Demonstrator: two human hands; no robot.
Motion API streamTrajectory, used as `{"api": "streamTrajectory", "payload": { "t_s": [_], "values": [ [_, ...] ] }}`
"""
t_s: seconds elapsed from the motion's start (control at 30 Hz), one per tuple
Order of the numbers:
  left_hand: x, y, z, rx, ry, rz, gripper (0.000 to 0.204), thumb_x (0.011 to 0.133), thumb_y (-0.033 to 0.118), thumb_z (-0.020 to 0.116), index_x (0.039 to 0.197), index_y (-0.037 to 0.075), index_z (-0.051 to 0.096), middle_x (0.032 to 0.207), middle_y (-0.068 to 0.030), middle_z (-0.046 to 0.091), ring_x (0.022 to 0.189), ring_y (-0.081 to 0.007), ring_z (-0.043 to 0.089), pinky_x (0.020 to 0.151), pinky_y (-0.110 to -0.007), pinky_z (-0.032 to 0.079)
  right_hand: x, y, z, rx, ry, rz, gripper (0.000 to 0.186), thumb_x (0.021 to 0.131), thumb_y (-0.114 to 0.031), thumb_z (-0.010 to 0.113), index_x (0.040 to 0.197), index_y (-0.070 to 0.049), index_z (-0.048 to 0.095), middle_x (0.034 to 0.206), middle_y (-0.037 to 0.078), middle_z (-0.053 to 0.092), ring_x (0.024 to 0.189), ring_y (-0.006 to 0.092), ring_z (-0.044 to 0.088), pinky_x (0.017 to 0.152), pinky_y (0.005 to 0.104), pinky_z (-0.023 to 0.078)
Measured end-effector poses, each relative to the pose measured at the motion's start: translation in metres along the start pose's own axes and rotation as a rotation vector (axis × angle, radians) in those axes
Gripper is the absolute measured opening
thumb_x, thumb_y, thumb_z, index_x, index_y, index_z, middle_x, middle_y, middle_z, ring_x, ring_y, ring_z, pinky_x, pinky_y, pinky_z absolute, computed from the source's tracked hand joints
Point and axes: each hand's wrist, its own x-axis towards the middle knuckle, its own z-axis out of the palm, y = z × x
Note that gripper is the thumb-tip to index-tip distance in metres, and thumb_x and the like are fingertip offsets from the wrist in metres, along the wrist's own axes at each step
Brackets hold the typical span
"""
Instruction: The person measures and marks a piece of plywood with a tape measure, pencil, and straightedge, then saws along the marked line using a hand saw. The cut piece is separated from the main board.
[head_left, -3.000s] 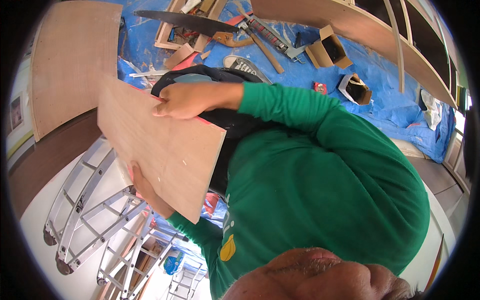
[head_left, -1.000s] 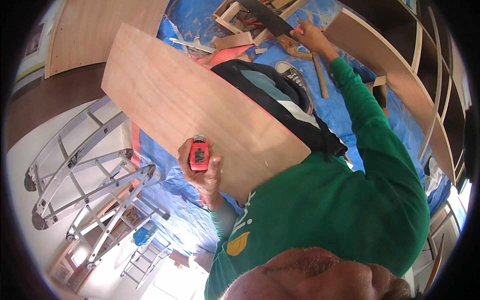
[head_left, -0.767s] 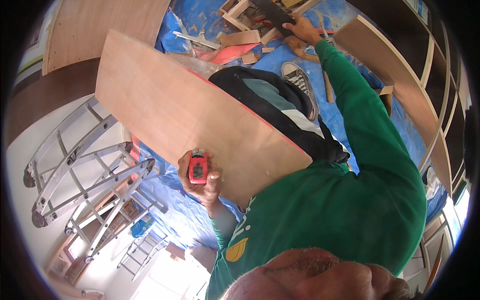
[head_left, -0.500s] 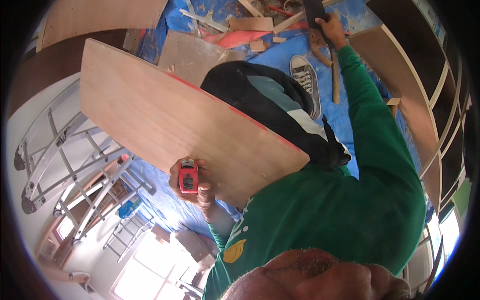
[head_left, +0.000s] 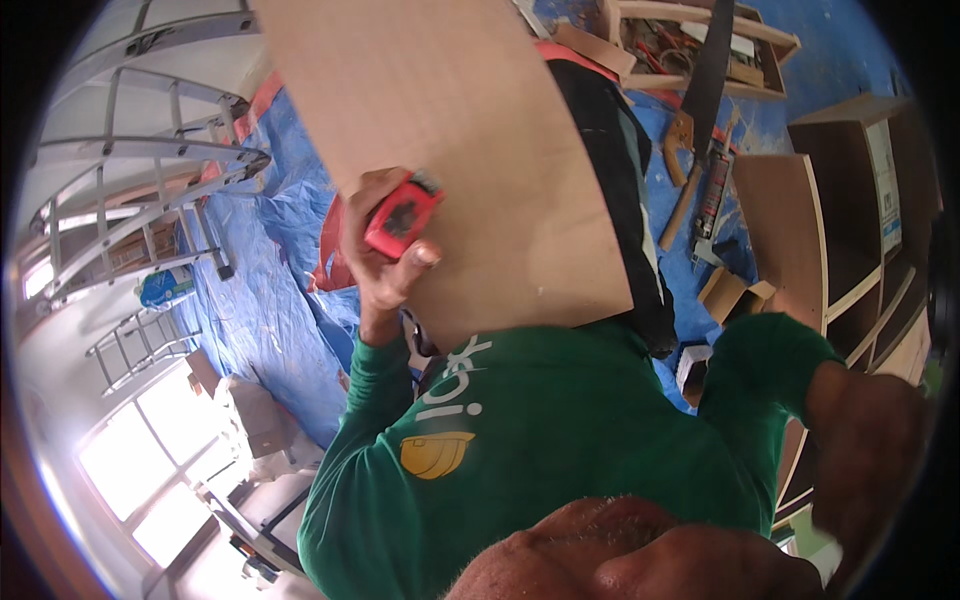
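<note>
My left hand (head_left: pixel 380 240) is closed around a red tape measure (head_left: pixel 403 214), close over a plywood board (head_left: pixel 470 150). Whether that hand also grips the board's edge I cannot make out. The board lies across my lap and leg, its far end running out of the picture. Up at the right rim is my right hand (head_left: pixel 868 440), raised close to my head, dark and smeared, its fingers not readable. A handsaw (head_left: pixel 708 75) with a wooden handle rests on the blue sheet right of the board, out of my grasp.
Beside the saw lie a wooden tool handle (head_left: pixel 671 222) and a caulking gun (head_left: pixel 713 190). A wooden toolbox (head_left: pixel 680 55) stands at the far right. Cabinet panels (head_left: pixel 785 235) line the right side. Aluminium ladders (head_left: pixel 150 150) fill the left, over blue sheeting (head_left: pixel 260 270).
My right hand has let go of the saw and come back up toward my head. The board now points more straight ahead, and the left hand with the tape measure has moved farther forward.
</note>
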Motion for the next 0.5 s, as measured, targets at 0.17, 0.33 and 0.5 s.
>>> {"api": "streamTrajectory", "payload": {
  "t_s": [0.17,0.33,0.5],
  "values": [
    [0.018,0.002,0.004,-0.037,-0.007,-0.038,0.081,0.086,0.044,0.09,0.144,-0.002,0.057,0.127,-0.0151,0.056,0.114,-0.0267,0.063,0.1,-0.04,0.052,-0.044,0.083,0.067,-0.018,0.385,0.522,0.022,0.11,-0.013,0.052,0.119,0.004,0.061,0.103,0.016,0.07,0.082,0.0221,0.069,0.078,0.0349,0.058],
    [0.028,0.001,0.009,0.117,-0.078,-0.034,0.082,0.087,0.049,0.088,0.145,0.001,0.056,0.12,-0.0113,0.054,0.109,-0.0241,0.063,0.097,-0.039,0.051,-0.056,0.106,0.143,0.161,-0.013,0.967,0.011,0.109,-0.008,0.06,0.117,-0.002,0.063,0.101,0.006,0.069,0.084,0.0097,0.064,0.074,0.0248,0.051],
    [0.028,0.0,0.019,0.178,-0.148,0.153,0.11,0.062,0.048,0.104,0.149,0.003,0.053,0.116,-0.0108,0.058,0.109,-0.0244,0.062,0.094,-0.039,0.053,-0.036,0.106,0.188,0.121,-0.28,0.823,0.022,0.105,-0.016,0.071,0.119,0.001,0.067,0.097,0.01,0.071,0.082,0.0133,0.066,0.071,0.0294,0.052]
  ]
}}
